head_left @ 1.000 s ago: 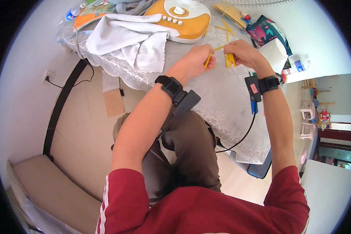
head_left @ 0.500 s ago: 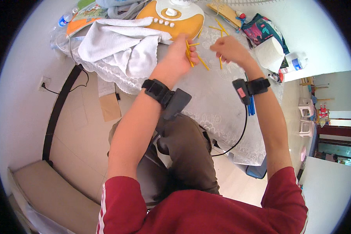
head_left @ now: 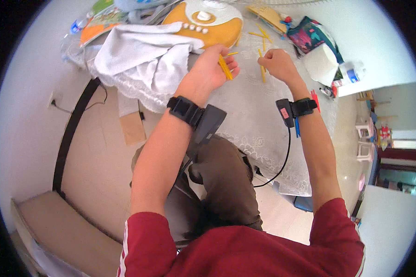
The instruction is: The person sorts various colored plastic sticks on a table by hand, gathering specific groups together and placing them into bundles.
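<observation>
My left hand is curled around a small bundle of thin yellow sticks, which slants across its fingers. Another yellow stick pokes out beside its fingertips, over the lace-patterned tablecloth. To the right, my right hand has its thumb and fingers pinched together on a single yellow stick. Just beyond that hand, several loose yellow sticks lie crossed on the cloth. Blue sticks and red sticks show partly beside my right wrist.
A white towel drapes over the table's left part, against an orange and white appliance with a knob. At the right are a paper roll, a dark patterned pouch and a plastic bottle. A cable hangs from my right wrist device.
The stick that lay between my hands no longer shows there. My right hand has lowered slightly and its fingers now meet a stick. The left hand has turned, showing its bundle more.
</observation>
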The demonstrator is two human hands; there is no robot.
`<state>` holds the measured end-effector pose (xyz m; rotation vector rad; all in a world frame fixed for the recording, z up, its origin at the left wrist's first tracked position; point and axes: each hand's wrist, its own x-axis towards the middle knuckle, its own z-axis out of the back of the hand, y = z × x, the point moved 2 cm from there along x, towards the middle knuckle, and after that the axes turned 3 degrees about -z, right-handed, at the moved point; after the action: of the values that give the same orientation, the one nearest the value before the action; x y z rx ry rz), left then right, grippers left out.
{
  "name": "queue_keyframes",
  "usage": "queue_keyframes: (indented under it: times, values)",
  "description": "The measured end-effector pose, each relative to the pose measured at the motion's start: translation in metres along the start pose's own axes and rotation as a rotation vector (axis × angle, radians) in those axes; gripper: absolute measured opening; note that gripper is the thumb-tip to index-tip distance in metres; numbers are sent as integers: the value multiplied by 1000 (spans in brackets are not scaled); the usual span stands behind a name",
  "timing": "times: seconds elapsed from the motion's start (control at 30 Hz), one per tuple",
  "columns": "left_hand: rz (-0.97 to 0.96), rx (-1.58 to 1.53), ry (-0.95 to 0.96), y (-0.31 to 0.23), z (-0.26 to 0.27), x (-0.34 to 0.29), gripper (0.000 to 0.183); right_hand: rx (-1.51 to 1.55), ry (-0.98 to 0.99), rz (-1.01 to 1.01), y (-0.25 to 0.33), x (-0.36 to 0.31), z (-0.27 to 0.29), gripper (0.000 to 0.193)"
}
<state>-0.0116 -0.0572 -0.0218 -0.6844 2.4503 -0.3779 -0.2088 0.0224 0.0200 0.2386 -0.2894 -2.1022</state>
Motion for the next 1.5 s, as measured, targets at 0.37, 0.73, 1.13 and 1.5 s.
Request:
queue_keyframes:
  times: [0.37, 0.73, 1.13, 1.5]
  values:
    - [49, 14, 166, -6, -5, -4, 18, -122, 187, -79, -14, -4, -18, 38]
    - [75, -121, 112, 19, -5, -10, 33, 535, 222, 108, 64, -34, 25, 22]
    - [-22, 63, -36, -8, 10, -21, 28, 94, -144, 542, 47, 12, -51, 16]
    - [-93, -159, -113, 1, 7, -10, 30, 423, -114, 200, 89, -55, 3, 31]
